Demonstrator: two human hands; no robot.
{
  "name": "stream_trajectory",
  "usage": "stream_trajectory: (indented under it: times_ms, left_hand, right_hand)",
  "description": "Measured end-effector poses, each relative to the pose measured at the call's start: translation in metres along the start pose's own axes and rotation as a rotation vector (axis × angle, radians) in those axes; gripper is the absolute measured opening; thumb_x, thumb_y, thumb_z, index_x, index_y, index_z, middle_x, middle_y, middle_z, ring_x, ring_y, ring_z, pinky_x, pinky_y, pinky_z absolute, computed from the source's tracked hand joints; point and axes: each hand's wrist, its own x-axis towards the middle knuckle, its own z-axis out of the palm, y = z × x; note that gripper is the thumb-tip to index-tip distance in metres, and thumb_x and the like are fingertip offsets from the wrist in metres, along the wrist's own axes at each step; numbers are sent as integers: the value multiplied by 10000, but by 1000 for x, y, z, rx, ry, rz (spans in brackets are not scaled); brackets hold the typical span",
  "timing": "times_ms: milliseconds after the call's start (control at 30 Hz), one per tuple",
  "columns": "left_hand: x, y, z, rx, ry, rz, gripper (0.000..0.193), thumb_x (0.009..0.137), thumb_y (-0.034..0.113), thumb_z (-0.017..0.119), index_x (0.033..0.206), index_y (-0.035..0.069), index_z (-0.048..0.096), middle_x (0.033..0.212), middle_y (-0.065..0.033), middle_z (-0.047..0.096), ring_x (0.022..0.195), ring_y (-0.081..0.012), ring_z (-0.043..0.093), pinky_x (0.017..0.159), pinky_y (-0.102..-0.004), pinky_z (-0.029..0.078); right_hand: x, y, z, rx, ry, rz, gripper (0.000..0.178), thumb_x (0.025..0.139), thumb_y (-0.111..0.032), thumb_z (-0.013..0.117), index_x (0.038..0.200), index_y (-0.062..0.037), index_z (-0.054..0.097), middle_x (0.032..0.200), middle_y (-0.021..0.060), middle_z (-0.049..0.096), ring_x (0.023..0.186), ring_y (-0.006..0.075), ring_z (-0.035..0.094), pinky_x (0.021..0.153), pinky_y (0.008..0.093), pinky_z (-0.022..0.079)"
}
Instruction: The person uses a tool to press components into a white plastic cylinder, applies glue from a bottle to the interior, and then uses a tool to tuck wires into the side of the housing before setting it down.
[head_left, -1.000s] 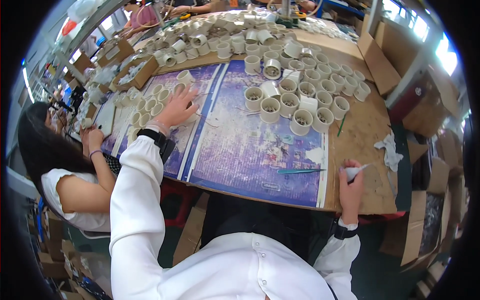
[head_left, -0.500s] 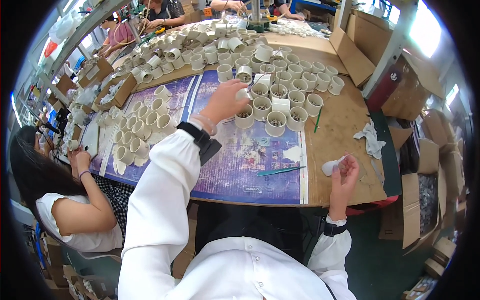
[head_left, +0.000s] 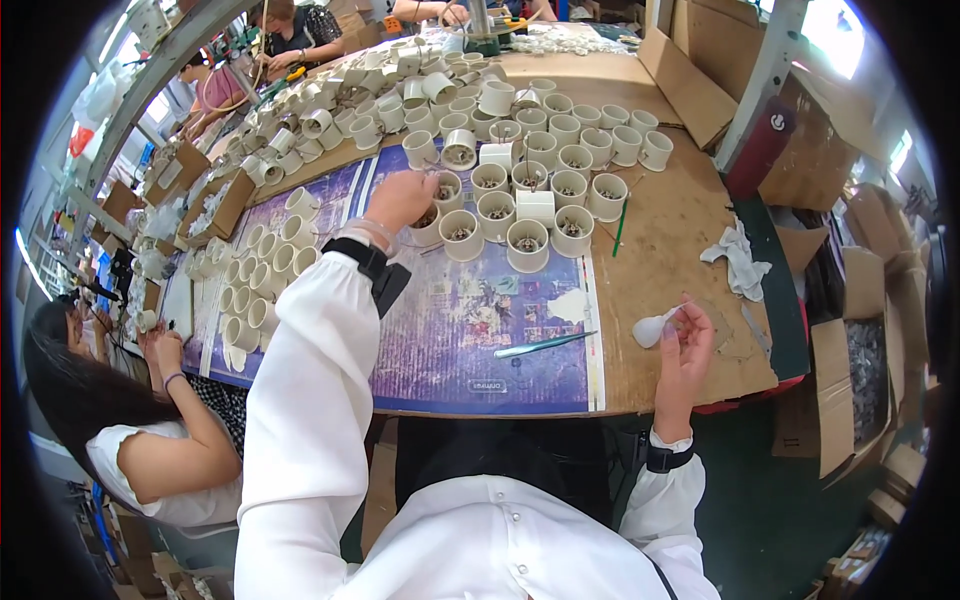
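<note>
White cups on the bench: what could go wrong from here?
The left hand is at the edge of packed white cups, so it could topple a neighbour. The right hand holds a small white bottle; a stray squeeze might spill any contents. The teal tool lying loose could be brushed aside.

The table (head_left: pixel 655 245) carries cups (head_left: pixel 608 206) — and a mat (head_left: pixel 440 355).

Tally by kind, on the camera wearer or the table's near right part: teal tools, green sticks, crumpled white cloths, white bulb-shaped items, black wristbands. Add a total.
Teal tool: 1, on the purple mat
Green stick: 1, beside white cups
Crumpled white cloth: 1
White bulb-shaped item: 1, in the right hand
Black wristbands: 2
Total: 6
</note>
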Motion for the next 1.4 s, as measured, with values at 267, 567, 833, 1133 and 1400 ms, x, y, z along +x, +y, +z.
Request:
stream_trajectory:
  times_ms: [267, 567, 833, 1133, 1400]
  left_hand:
    - [-30, 91, -21, -182, 544, 461, 412, 768, 282, 677, 1071, 16, 595, 974, -146, 642, 948, -348, 591, 830, -435, 469]
    - [-16, 131, 6, -153, -40, 305, 538, 657, 312, 717, 1087, 27, 566, 963, -193, 638, 958, -336, 595, 824, -431, 470]
    - [-9, 132, 2, -49, -144, 366, 555, 642, 344, 748, 1077, 51, 568, 1014, -186, 634, 962, -341, 603, 844, -440, 453]
    - [-68, 116, -49, -667, 112, 345, 625, 699, 202, 799, 1207, 41, 474, 1079, -160, 598, 993, -267, 612, 846, -360, 489]
    - [-173, 93, -50, -1355, -17, 477, 947, 661, 0, 812, 1400, 85, 226, 1237, -136, 511, 1137, -233, 539, 963, -357, 448]
  right_hand:
    - [0, 0, 0, 76, 53, -2, 386, 904, -151, 622, 1232, -20, 467, 1322, 116, 489, 1110, 159, 480, 938, 298, 364]
    - [-3, 2, 1, 108, 56, -8, 367, 912, -142, 608, 1227, -21, 463, 1318, 114, 493, 1092, 157, 480, 934, 295, 366]
    - [0, -1, 0, 67, 47, -3, 332, 946, -142, 551, 1240, -15, 462, 1274, 94, 509, 1122, 160, 489, 1013, 300, 355]
    - [-10, -2, -4, 142, 300, -135, 311, 954, -120, 525, 1235, -16, 444, 1256, 119, 509, 1108, 179, 499, 994, 308, 371]
    - [-59, -61, 32, 142, -266, -525, 420, 862, -68, 587, 1240, -4, 417, 1155, 191, 516, 914, 202, 542, 826, 321, 453]
